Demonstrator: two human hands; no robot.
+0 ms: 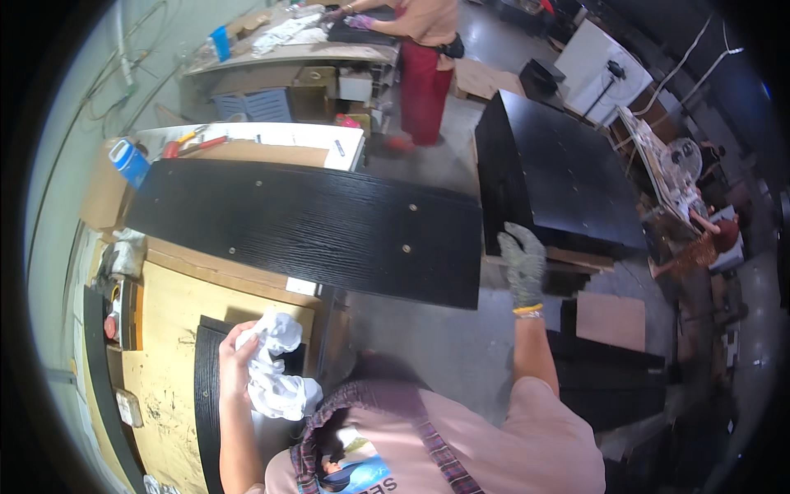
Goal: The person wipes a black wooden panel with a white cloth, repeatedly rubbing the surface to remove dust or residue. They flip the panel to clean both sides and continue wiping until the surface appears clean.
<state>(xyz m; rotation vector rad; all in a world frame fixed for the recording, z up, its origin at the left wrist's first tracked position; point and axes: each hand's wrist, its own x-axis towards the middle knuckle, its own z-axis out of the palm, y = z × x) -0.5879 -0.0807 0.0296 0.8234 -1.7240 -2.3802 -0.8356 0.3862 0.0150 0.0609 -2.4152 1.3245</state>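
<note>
My bare left hand (234, 362) grips a crumpled white cloth (280, 383) near my body. A grey knit glove with a yellow cuff covers my right hand (522, 262); its fingers are extended, and nothing shows in them. That hand is by the near corner of a tall stack of black boards (568, 165); whether it touches them I cannot tell. Between my hands and the far bench edge lies a long black wood-grain panel (329, 222) with several small metal fittings. Its right end juts out past the bench.
Left of me is a yellowish worktop (169, 329) with black strips on it. A blue container (129, 163) and red-handled tools (202, 146) sit behind the panel. More dark boards (609, 383) lie low at right. Another person (424, 74) stands at a farther bench.
</note>
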